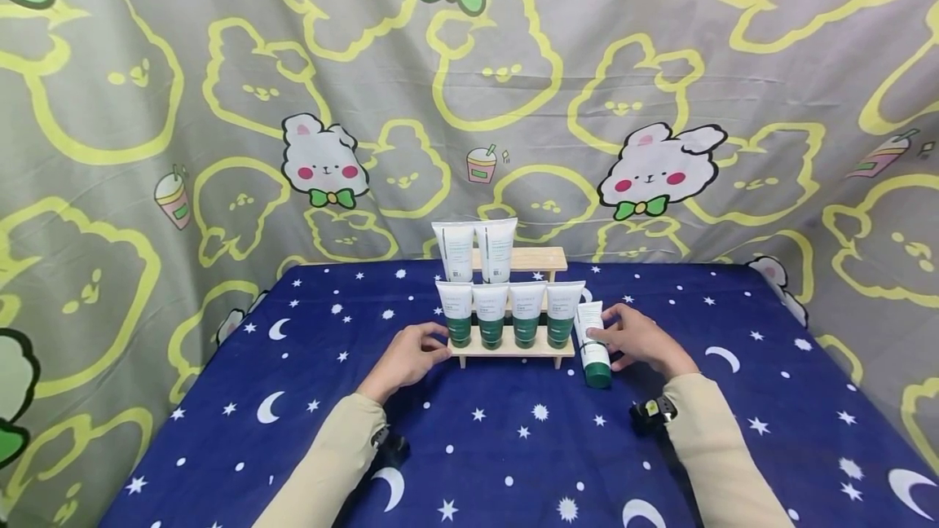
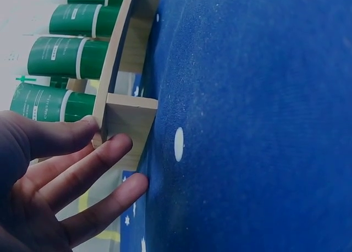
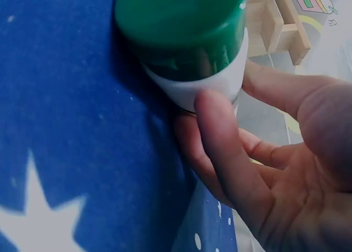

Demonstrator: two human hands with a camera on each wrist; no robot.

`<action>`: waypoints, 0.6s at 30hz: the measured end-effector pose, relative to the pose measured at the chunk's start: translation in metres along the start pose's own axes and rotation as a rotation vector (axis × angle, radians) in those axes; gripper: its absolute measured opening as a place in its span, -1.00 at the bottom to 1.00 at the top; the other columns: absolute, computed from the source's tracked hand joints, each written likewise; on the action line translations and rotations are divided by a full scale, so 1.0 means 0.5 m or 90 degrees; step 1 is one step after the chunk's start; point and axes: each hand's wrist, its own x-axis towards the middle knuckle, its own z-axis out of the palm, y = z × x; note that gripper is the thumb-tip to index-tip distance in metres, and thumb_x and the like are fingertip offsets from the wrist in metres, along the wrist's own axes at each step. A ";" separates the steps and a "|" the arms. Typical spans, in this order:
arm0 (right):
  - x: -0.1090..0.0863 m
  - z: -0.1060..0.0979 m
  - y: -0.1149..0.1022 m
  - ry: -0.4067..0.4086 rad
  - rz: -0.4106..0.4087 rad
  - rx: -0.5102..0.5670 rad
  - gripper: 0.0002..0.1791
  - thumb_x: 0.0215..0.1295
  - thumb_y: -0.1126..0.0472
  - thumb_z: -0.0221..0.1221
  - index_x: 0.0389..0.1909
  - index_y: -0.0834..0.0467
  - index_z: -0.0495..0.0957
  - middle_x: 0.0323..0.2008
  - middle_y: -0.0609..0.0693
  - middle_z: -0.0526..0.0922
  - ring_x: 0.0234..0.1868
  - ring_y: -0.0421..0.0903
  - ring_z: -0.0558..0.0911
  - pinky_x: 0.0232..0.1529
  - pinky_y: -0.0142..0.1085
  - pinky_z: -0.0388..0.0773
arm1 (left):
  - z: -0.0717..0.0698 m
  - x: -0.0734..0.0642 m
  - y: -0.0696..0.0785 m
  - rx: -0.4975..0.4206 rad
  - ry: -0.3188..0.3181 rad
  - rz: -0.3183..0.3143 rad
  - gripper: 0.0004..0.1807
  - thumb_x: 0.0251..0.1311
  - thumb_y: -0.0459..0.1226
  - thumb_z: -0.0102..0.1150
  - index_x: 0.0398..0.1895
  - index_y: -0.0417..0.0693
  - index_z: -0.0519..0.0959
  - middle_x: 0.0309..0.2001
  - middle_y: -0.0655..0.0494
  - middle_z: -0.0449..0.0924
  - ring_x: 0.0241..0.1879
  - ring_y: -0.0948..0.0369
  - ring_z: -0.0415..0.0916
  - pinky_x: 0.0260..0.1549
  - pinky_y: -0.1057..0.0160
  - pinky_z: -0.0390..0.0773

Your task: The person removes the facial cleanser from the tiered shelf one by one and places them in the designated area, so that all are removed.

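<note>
Tube (image 1: 595, 354): just right of shelf (image 1: 511, 351), cap toward person, long axis front-to-back | right hand (image 1: 640, 339): part-curled, pinching tube | left hand (image 1: 407, 355): pinching shelf's left edge | cloth (image 1: 499, 446): wide room nearer person

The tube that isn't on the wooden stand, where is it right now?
In the head view, that tube is right of centre, just beyond the right end of the wooden stand, with the right hand holding it.
</note>
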 end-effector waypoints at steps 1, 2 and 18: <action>0.000 0.001 -0.001 0.002 0.002 0.001 -0.39 0.44 0.10 0.26 0.25 0.39 0.24 -0.13 0.25 0.53 -0.26 0.01 0.62 -0.41 -0.13 0.70 | 0.000 0.000 0.000 -0.001 0.001 0.000 -0.72 0.24 -0.37 0.37 0.02 -0.18 0.66 -0.33 0.09 0.80 -0.31 0.27 0.68 -0.23 0.23 0.57; 0.001 0.003 -0.001 0.004 0.002 0.002 -0.39 0.45 0.11 0.26 0.26 0.39 0.24 -0.12 0.25 0.54 -0.27 0.00 0.62 -0.41 -0.14 0.70 | 0.000 0.000 0.000 -0.002 0.001 -0.001 -0.72 0.24 -0.37 0.37 0.02 -0.18 0.66 -0.33 0.08 0.80 -0.31 0.27 0.68 -0.23 0.23 0.57; 0.018 0.025 0.002 0.051 -0.011 0.012 -0.42 0.49 0.10 0.20 0.27 0.41 0.26 -0.03 0.36 0.56 -0.37 -0.06 0.69 -0.39 -0.16 0.71 | 0.001 0.000 0.001 0.000 -0.002 -0.005 -0.71 0.25 -0.36 0.37 0.03 -0.18 0.66 -0.32 0.08 0.80 -0.31 0.26 0.68 -0.21 0.22 0.57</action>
